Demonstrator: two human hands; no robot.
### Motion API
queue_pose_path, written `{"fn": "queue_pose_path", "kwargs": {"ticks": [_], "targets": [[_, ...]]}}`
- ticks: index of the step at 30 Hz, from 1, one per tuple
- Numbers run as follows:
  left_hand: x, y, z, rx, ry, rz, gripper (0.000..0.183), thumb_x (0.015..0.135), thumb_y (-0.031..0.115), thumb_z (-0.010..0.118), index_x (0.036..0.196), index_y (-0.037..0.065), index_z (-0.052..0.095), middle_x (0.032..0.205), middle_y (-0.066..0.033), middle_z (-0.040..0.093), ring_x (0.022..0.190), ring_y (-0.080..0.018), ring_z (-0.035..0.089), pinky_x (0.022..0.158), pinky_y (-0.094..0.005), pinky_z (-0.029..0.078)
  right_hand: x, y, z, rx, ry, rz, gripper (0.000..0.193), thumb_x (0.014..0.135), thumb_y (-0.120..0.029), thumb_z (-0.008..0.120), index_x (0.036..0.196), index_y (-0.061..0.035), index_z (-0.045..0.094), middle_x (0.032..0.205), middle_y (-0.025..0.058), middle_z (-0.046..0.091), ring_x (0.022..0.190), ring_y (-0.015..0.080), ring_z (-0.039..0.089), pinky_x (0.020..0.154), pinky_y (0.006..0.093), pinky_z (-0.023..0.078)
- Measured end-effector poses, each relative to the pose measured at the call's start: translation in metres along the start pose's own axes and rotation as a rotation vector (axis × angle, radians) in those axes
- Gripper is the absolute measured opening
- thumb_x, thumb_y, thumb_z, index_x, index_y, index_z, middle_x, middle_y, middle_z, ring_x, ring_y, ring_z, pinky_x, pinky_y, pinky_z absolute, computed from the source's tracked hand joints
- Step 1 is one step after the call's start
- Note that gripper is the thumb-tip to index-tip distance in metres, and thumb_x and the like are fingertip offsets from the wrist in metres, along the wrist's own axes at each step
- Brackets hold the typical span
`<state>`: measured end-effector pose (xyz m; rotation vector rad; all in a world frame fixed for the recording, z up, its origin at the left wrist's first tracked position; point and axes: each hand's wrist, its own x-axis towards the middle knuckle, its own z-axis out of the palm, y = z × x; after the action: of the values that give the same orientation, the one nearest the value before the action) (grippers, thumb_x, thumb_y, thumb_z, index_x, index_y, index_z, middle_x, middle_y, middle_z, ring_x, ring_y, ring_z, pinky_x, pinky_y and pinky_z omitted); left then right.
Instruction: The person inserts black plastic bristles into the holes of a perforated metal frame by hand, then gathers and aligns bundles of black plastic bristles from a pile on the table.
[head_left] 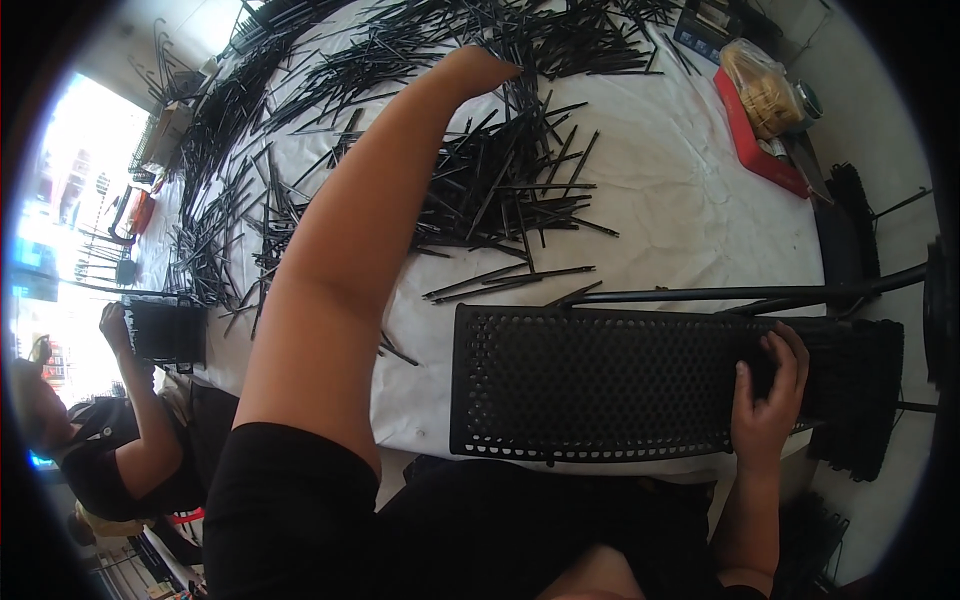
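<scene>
My left arm stretches far across the table, and my left hand (482,70) is down at the heap of thin black strips (480,190). Its fingers are mostly hidden, so a hold on any strip does not show. In front of me lies a long black perforated basket or panel (600,380) with round holes. On its right end rests my right hand (772,400), thumb and fingers apart and slightly bent. A dark gap shows between them, and I see nothing held there. Several loose strips (510,280) lie just beyond the panel.
Black strips are spread over the white-covered table (690,200). A red tray (750,150) with a bagged item (760,85) stands at the far right. Black tubes (740,294) run behind the panel. At the left, another person (140,440) handles a black crate (165,330).
</scene>
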<state>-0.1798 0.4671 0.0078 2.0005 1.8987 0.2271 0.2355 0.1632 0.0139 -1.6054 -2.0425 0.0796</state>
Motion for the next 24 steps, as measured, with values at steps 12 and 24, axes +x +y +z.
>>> {"fn": "queue_pose_path", "kwargs": {"ticks": [12, 24], "targets": [[0.145, -0.003, 0.069, 0.227, -0.006, -0.274, 0.057, 0.075, 0.059, 0.068, 0.114, 0.018, 0.072, 0.122, -0.0102, 0.066, 0.114, -0.0259, 0.062, 0.096, -0.0405, 0.047, -0.009, 0.008, -0.002, 0.152, 0.025, 0.051, 0.053, 0.081, 0.006, 0.063, 0.130, 0.0020, 0.043, 0.129, 0.0216, 0.049, 0.116, 0.0301, 0.055, 0.095, 0.0370, 0.050], [0.047, -0.036, 0.013, 0.099, 0.180, 0.022, 0.073, 0.072, 0.010, 0.065, 0.139, -0.001, 0.038, 0.101, -0.0295, 0.066, 0.097, -0.0401, 0.066, 0.083, -0.0436, 0.053, -0.010, 0.014, 0.002, 0.213, 0.050, -0.081, 0.037, 0.090, 0.012, 0.050, 0.126, 0.0024, 0.046, 0.116, 0.0204, 0.056, 0.097, 0.0246, 0.064, 0.086, 0.0326, 0.056]]}}
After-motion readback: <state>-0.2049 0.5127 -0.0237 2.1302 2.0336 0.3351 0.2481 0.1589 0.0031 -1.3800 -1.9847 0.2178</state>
